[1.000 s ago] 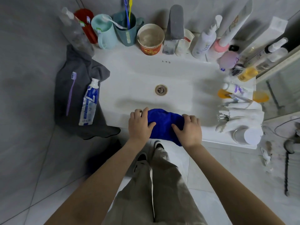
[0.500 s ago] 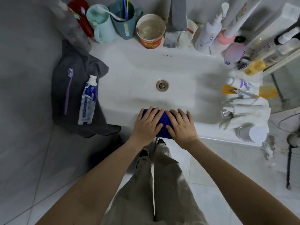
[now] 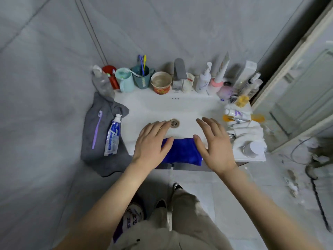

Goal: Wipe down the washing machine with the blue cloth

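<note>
Head camera view, looking down at a white bathroom sink (image 3: 155, 107) in the centre of the frame. A folded blue cloth (image 3: 182, 150) is draping over the sink's front rim, just below centre, probably laid there so it hangs flat and stays within easy reach.

Both hands are hovering palm-down over the basin with fingers spread and loose, gripping nothing. The left hand (image 3: 151, 141) is sitting over the cloth's left edge, thumb lying across the fabric, fingertips reaching toward the metal drain (image 3: 173, 123). The right hand (image 3: 214, 145) is floating beside the cloth's right edge; whether it is touching the fabric cannot be told.

Along the back ledge, upper centre, cups holding toothbrushes (image 3: 141, 76), a paper bowl (image 3: 161, 83), a chrome faucet (image 3: 179, 74) and several toiletry bottles are standing in a row. At centre left, a gray towel (image 3: 100, 141) is hanging over the sink's side, with a purple toothbrush (image 3: 97, 130) and a toothpaste tube (image 3: 112, 136) lying on it. White folded cloths (image 3: 248, 130) are resting at the sink's right edge.

The washing machine cannot be identified with certainty; a pale panelled surface (image 3: 304, 98) is showing at far right. Judging from this, wiping is not yet under way.
</note>
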Available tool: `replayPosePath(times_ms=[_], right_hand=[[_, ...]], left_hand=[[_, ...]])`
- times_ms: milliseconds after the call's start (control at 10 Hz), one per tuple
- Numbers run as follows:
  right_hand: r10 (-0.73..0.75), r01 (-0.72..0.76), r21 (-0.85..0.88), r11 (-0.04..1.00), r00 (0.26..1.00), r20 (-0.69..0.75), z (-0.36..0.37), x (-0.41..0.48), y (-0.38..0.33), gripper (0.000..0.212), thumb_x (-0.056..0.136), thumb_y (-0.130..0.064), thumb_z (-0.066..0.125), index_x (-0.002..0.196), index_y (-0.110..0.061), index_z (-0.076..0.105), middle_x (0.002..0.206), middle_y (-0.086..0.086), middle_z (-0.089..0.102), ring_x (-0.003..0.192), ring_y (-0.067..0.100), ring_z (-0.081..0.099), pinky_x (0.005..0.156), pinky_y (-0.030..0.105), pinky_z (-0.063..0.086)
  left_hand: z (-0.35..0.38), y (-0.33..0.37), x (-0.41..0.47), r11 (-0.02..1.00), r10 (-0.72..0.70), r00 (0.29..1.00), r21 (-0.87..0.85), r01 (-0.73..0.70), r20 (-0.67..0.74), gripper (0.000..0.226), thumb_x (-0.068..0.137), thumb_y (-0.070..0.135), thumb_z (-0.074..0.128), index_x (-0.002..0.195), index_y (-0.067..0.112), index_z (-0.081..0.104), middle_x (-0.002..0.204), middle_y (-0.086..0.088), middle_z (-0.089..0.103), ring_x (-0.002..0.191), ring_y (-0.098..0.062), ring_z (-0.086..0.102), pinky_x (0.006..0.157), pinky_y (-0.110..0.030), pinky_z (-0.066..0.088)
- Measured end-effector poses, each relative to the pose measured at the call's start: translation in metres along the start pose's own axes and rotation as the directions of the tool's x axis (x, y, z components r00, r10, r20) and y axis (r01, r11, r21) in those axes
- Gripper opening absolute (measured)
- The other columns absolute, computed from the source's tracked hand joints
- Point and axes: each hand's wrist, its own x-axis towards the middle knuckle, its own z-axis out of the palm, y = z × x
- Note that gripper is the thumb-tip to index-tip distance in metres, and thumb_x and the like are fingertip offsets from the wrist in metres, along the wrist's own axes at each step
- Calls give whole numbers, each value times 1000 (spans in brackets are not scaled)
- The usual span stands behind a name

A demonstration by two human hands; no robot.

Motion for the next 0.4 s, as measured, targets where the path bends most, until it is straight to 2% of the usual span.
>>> replayPosePath(times_ms=[100,200,300,400], right_hand=[[17,-15,-37,999,998,62,-2,-46,-12,55,98,-48,38,140,-16,49,141,10,51,132,32,43,106,48,38],[75,-59,-83,995,974,213,5,-91,-17,60,98,-56,30,146,-23,41,147,7,45,137,29,37,110,48,34],[63,-48,-79,996,976,207,-1,-114,-18,60,98,-58,27,147,-24,40,148,6,44,138,27,36,112,46,33],[32,-22,-73,997,990,140,-20,-121,-22,58,98,-54,32,144,-21,45,143,7,49,132,28,42,107,45,38]], left_hand=[[-5,4,-41,1000,9,999,-20,-9,35,58,98,45,32,144,15,49,144,-4,54,134,-24,49,116,-42,33],[3,6,-81,1000,-17,986,27,13,164,64,97,51,25,148,18,42,149,-3,49,139,-23,44,118,-40,25],[4,10,-105,998,-39,980,61,28,198,69,95,56,18,150,19,40,152,-2,46,142,-23,40,119,-41,23],[-8,26,-112,997,-38,991,65,29,126,68,95,55,23,147,17,44,149,-4,49,139,-26,44,118,-41,26]])
